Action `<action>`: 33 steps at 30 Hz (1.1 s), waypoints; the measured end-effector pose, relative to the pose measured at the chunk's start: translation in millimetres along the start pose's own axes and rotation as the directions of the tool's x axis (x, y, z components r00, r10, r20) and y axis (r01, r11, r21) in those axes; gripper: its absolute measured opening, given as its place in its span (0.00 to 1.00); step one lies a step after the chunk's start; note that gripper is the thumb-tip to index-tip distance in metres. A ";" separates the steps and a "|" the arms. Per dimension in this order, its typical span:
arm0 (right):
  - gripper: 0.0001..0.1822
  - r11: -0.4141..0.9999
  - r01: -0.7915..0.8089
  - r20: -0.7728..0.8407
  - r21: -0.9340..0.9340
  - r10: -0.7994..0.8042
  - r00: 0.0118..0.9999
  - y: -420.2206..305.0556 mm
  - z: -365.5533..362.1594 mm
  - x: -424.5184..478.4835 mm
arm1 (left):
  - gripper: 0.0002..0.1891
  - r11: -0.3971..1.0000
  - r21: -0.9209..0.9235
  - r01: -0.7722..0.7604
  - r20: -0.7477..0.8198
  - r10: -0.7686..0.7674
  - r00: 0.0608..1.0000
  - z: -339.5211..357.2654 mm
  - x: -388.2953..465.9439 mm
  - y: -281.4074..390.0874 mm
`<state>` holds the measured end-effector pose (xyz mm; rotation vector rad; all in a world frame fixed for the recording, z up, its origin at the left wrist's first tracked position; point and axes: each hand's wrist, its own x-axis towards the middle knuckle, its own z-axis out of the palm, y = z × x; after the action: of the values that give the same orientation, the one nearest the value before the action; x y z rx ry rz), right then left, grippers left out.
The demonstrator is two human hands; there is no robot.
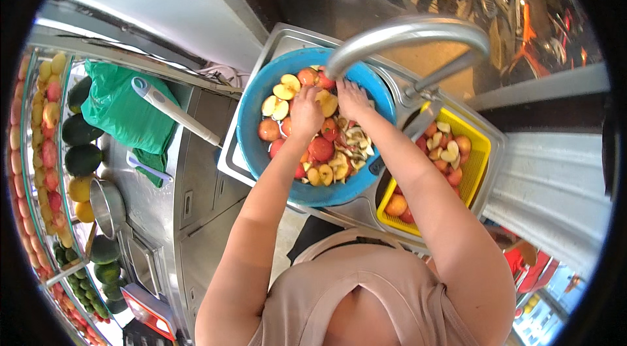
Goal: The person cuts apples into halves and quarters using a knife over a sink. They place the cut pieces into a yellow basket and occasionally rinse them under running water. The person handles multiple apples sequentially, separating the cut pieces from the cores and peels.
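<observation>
A round blue plastic basin (254, 155) sits on the steel sink and holds water, whole red apples (321, 148), cut apple halves (275, 108) and many small apple pieces (357, 140). My left hand (307, 112) is down among the apples near the basin's middle, beside a cut apple (326, 102); its fingertips are partly hidden, so I cannot tell whether it grips anything. My right hand (353, 100) lies back upward near the basin's far right side, fingers stretched out. No held thing shows in it, though its palm side is hidden.
A curved steel faucet (411, 35) arches over the basin, its spout close to my right hand. Right of it, a yellow plastic basket (477, 177) holds apples and pieces. On the left counter are a green plastic bag (127, 111), a white-handled tool (171, 108) and a steel bowl (105, 209).
</observation>
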<state>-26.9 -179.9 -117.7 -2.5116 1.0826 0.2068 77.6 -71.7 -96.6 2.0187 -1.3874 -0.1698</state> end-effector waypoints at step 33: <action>0.29 0.430 -0.310 0.237 0.848 0.215 0.947 -13.9 -37.8 -26.8 | 0.27 0.994 -0.082 -0.078 0.275 0.098 0.956 -84.6 -11.4 10.0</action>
<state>-36.2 -169.0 -71.5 -1.3574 1.1325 -0.1433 103.7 -25.6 -28.9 1.9244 -1.6175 -0.4724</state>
